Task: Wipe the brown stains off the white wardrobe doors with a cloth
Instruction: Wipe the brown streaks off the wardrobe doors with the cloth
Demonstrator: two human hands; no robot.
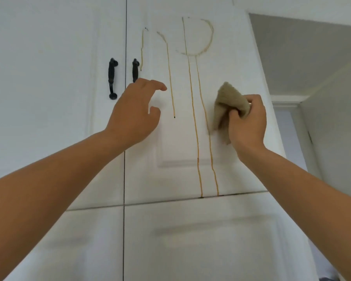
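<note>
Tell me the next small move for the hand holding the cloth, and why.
Probably press the tan cloth flat on the rightmost brown drip line and drag it down. The right hand grips the cloth right at that line, which runs on below it to the bottom edge of the upper right door.

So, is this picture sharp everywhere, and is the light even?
Head view: the stains and handles on the upper door are fairly sharp, while the lower doors look blurred. In the same view the light is soft, with no glare, and the wide lens tilts the seam.
</note>
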